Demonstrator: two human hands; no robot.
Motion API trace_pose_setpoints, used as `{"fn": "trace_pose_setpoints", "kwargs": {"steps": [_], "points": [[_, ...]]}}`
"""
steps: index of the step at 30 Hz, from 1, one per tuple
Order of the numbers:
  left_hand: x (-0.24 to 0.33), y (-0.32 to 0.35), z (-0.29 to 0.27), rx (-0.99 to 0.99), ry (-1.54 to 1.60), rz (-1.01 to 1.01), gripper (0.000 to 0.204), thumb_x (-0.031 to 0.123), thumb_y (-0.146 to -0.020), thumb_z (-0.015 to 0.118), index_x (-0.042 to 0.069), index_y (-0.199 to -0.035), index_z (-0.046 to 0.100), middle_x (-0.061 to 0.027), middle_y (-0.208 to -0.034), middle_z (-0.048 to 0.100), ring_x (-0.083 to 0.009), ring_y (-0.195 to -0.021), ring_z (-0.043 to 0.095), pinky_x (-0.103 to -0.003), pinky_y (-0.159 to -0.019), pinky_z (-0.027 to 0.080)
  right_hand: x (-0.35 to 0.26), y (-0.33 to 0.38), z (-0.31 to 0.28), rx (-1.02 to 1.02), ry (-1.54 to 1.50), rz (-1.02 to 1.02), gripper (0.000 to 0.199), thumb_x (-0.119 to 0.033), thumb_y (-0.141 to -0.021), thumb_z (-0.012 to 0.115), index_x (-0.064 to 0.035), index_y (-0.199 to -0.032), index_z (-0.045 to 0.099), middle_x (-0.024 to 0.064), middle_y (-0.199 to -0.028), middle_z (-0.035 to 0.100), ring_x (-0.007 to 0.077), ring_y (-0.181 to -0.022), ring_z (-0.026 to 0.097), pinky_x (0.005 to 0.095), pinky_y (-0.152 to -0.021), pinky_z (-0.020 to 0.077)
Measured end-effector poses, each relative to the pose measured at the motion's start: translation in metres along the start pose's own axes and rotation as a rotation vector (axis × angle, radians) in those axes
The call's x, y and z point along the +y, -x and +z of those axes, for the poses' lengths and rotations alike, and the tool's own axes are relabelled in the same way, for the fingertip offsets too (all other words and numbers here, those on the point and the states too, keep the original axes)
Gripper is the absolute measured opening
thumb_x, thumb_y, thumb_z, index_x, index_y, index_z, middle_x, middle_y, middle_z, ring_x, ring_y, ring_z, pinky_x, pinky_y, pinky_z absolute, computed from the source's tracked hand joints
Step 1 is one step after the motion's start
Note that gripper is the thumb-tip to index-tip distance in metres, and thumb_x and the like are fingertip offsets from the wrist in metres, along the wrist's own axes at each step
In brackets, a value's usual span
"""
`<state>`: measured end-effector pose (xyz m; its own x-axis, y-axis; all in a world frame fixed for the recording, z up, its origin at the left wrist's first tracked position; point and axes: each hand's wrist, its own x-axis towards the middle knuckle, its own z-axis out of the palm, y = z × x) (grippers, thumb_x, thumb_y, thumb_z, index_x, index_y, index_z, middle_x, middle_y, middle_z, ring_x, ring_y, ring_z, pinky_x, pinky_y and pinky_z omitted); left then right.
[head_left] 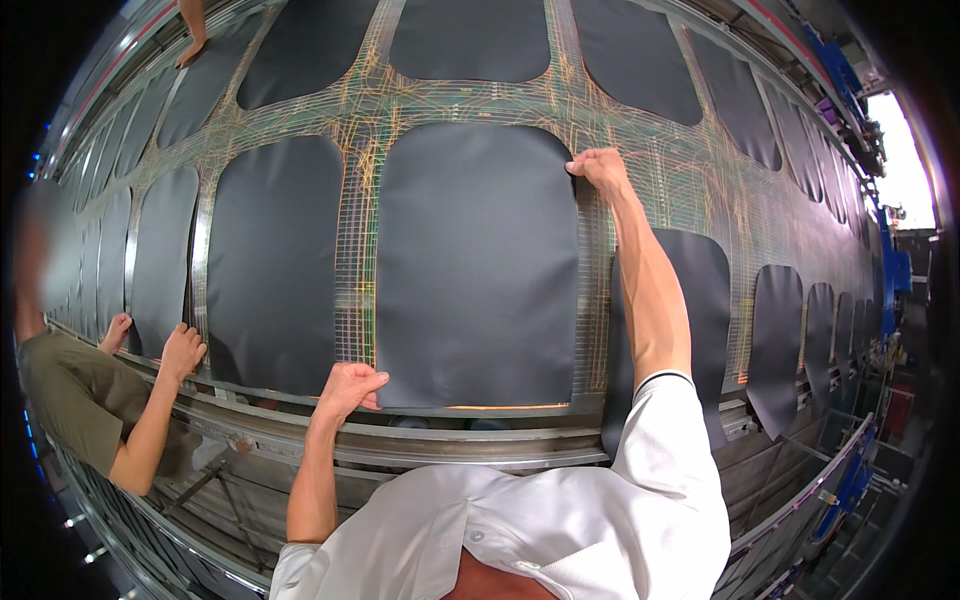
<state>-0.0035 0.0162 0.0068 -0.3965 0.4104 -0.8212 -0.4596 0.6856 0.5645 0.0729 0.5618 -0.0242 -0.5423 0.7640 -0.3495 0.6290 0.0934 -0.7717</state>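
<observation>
Nearest item: your white shirt [560, 540], at the lower edge of the view.

Next: the metal rail [470, 445] along the near side of the gridded work table [360, 190].

Your left hand [350, 388]: curled tight, pinching the near left corner of the central dark sheet [478, 270] just above the rail.

Your right hand [600, 170]: arm stretched out, fingers closed on the far right corner of the same sheet.

The central dark sheet: flat on the grid, long axis running away from you, rounded corners at the far end. You hold it on its diagonal; the left hand is the nearer one, and the sheet spreads to the right of it and away from you.

Beside it: matching dark sheets, one to the left [275, 260], one partly under your right forearm [705, 290].

Left: another person's hands [180, 350] resting at the table edge.

Far: a further row of dark sheets [470, 40].
</observation>
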Motion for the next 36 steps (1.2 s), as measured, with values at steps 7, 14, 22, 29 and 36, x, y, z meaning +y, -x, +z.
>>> {"fn": "trace_pose_setpoints", "kwargs": {"steps": [7,14,22,29,36], "points": [[-0.009,-0.003,-0.005,-0.007,0.024,-0.001,0.025,0.022,-0.085,0.077,0.004,-0.073,0.065,-0.0005,-0.066,0.059,-0.0093,-0.057,0.058,-0.028,-0.055,0.058,-0.003,-0.001,-0.002,-0.019,0.013,0.037,0.013,-0.01,-0.072,0.083,-0.0046,-0.076,0.071,0.0038,-0.07,0.064,0.0155,-0.067,0.055,0.0347,-0.065,0.044],[-0.009,0.0,-0.003,0.001,0.041,0.035,0.027,0.025,-0.085,0.077,0.003,-0.075,0.067,-0.0009,-0.067,0.06,-0.0099,-0.059,0.059,-0.027,-0.057,0.056,-0.003,0.0,-0.004,-0.004,0.017,0.055,0.015,-0.01,-0.068,0.084,-0.0026,-0.077,0.074,0.0106,-0.082,0.071,0.0212,-0.082,0.065,0.0367,-0.077,0.0505],[-0.003,0.005,0.001,0.019,0.02,0.055,0.026,0.02,-0.088,0.074,0.004,-0.071,0.064,0.0016,-0.061,0.056,-0.006,-0.052,0.053,-0.026,-0.053,0.055,-0.006,0.001,-0.001,-0.015,0.04,0.062,0.01,-0.011,-0.076,0.081,-0.0047,-0.08,0.073,0.0051,-0.076,0.068,0.0161,-0.071,0.06,0.0348,-0.062,0.0458],[0.001,0.007,-0.001,-0.001,0.01,0.073,0.026,0.024,-0.088,0.074,0.002,-0.076,0.067,0.0014,-0.061,0.057,-0.0057,-0.055,0.054,-0.025,-0.055,0.054,0.005,-0.005,-0.006,-0.051,-0.001,0.0,0.011,-0.011,-0.074,0.081,-0.0046,-0.078,0.075,0.0059,-0.085,0.071,0.0176,-0.082,0.064,0.0343,-0.076,0.0482],[-0.004,0.003,-0.005,-0.011,0.011,0.047,0.025,0.024,-0.088,0.074,0.002,-0.077,0.069,-0.0004,-0.063,0.061,-0.0075,-0.057,0.057,-0.025,-0.055,0.054,0.006,-0.006,-0.002,-0.086,-0.088,0.008,0.015,-0.01,-0.076,0.081,-0.003,-0.086,0.073,0.0043,-0.085,0.069,0.0153,-0.081,0.062,0.0313,-0.078,0.0476]]}}
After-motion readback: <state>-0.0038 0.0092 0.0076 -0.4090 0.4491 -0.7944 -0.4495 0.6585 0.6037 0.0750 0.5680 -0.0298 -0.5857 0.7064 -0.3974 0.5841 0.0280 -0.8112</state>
